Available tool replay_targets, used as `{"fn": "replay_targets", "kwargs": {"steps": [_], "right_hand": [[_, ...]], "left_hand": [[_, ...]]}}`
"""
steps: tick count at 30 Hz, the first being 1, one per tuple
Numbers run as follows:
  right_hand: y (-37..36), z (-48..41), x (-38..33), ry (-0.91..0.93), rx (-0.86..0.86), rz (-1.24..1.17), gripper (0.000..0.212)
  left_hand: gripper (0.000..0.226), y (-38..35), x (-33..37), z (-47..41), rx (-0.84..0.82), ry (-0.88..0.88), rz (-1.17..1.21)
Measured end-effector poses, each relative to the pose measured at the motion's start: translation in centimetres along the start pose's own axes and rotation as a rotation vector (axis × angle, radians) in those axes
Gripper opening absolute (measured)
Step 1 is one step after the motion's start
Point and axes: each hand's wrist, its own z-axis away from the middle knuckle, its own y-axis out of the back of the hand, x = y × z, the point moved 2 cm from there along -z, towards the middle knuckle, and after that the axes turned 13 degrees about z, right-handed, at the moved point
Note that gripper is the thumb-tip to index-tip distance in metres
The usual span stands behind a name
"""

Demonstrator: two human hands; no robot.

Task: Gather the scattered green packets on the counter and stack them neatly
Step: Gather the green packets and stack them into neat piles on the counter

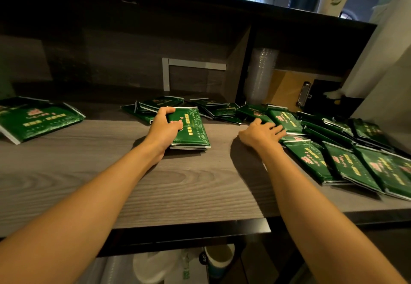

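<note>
A small stack of green packets (pixel 191 129) lies in the middle of the grey wood counter (pixel 155 183). My left hand (pixel 163 125) grips its left edge, fingers curled over the top. My right hand (pixel 262 133) lies flat with straight fingers on a green packet (pixel 287 120) at the edge of the scattered pile (pixel 355 157) on the right. More loose green packets (pixel 218 109) lie behind the stack. Another stack of green packets (pixel 37 120) sits at the far left.
A sleeve of clear plastic cups (pixel 262 74) and a clipboard (pixel 289 90) stand at the back right under the dark upper shelf (pixel 200 12). White cups (pixel 219 259) and bags sit on a lower shelf below the counter's front edge.
</note>
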Motion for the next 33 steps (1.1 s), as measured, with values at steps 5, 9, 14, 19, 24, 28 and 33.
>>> {"fn": "replay_targets", "kwargs": {"steps": [5,9,14,19,24,28,33], "right_hand": [[-0.3,0.3,-0.7,0.039,-0.053,-0.026,0.056],[0.2,1.6,-1.9,0.266,0.145,0.034,0.043],[0.6,3.3,-4.4,0.567,0.138,-0.349,0.047],[0.9,2.7,-4.0,0.456,0.121,-0.756,0.037],[0.2,1.9,-3.3,0.410,0.121,-0.297,0.051],[0.8,2.6,-3.3,0.461,0.242,-0.166,0.028],[1.3,2.2,-2.7,0.417,0.201,-0.276,0.041]], "left_hand": [[0.042,-0.2,0.1,0.1,-0.010,0.015,0.002],[0.041,0.0,0.0,-0.1,0.024,0.008,-0.014],[0.040,0.8,0.2,-0.7,0.138,-0.016,-0.041],[0.041,1.6,0.2,-1.1,0.268,-0.026,-0.087],[0.042,1.8,0.3,-0.9,0.279,-0.010,-0.089],[0.046,1.9,0.3,-1.0,0.258,-0.040,-0.098],[0.044,2.0,0.2,-1.0,0.258,-0.020,-0.085]]}}
